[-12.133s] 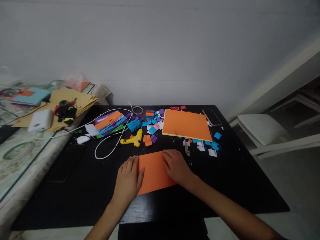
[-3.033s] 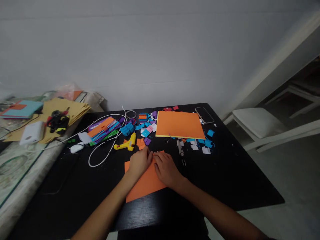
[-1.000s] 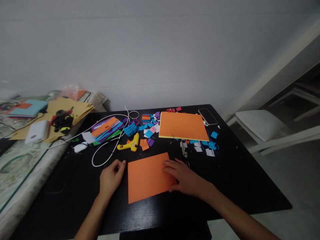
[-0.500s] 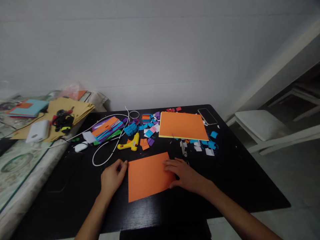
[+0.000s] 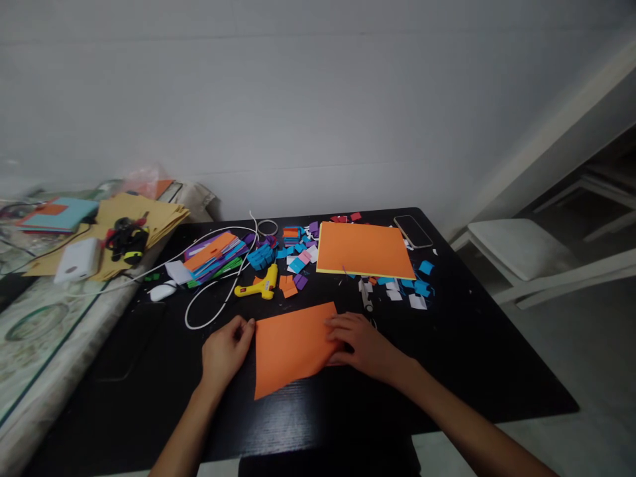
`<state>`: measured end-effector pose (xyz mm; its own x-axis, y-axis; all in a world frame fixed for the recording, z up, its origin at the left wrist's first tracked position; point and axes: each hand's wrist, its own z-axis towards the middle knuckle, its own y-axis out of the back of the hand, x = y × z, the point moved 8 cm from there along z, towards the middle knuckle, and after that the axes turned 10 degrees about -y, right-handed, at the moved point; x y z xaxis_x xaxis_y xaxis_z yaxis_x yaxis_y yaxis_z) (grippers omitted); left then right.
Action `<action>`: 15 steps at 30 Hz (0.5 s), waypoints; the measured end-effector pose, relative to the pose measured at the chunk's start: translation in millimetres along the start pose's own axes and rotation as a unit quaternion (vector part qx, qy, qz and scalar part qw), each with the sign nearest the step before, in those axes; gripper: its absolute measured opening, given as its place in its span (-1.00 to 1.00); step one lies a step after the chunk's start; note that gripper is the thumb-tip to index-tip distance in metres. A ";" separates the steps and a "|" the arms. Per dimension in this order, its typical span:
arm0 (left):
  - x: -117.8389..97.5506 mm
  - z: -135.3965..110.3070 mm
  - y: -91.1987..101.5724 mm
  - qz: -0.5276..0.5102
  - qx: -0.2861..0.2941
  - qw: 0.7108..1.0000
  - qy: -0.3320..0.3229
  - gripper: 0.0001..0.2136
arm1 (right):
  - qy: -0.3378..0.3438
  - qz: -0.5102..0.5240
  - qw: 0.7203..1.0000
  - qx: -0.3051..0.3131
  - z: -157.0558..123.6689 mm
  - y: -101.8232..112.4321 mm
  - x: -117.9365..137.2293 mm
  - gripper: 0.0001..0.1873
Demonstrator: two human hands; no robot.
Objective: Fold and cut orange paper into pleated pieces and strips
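Note:
An orange sheet [image 5: 291, 344] lies on the black table [image 5: 472, 371] right in front of me. My left hand [image 5: 224, 351] rests at the sheet's upper left corner, fingers curled, fingertips pinching that corner. My right hand [image 5: 365, 344] lies over the sheet's right edge. Its fingers are on top and the thumb is tucked under, and the lower right corner is lifted off the table.
Behind the sheet lie a yellow glue gun [image 5: 259, 285] with a white cord [image 5: 209, 311], a larger orange sheet [image 5: 365, 250], several small coloured paper pieces [image 5: 298, 255], a phone [image 5: 413, 231] and stacked coloured strips [image 5: 213, 252]. A cluttered side table [image 5: 44, 311] stands left, a white chair [image 5: 511, 248] right.
Over the last second my left hand has closed in on the sheet's upper left corner. My right hand has gripped the right edge, and the lower right corner has risen.

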<state>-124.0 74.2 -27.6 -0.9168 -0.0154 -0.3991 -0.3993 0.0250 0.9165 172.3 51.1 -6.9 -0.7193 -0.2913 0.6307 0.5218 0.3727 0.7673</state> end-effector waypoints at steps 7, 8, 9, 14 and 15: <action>-2.6 -1.3 1.9 -0.002 0.005 1.000 0.008 -0.63 | 0.002 0.011 1.000 -0.016 3.9 3.1 -1.5 -0.72; -2.7 -1.3 2.0 -0.001 0.006 1.000 0.010 -0.63 | 0.003 0.011 1.000 -0.014 4.5 3.4 -1.9 -0.73; -2.8 -1.3 2.0 -0.001 0.007 1.000 0.011 -0.64 | 0.004 0.011 1.000 -0.012 5.0 3.8 -2.2 -0.73; -3.1 -0.6 1.5 -0.001 0.007 1.000 0.010 -0.63 | 0.008 0.007 1.000 0.000 6.8 5.4 -2.1 -0.69; -3.2 -0.6 1.4 -0.001 0.007 1.000 0.009 -0.63 | 0.007 0.005 1.000 0.001 6.8 5.6 -1.7 -0.68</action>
<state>-121.6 73.7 -25.0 -0.9155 -0.0328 -0.4009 -0.4020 0.0398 0.9148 173.3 59.7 -4.5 -0.7075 -0.3007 0.6396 0.5278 0.3770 0.7611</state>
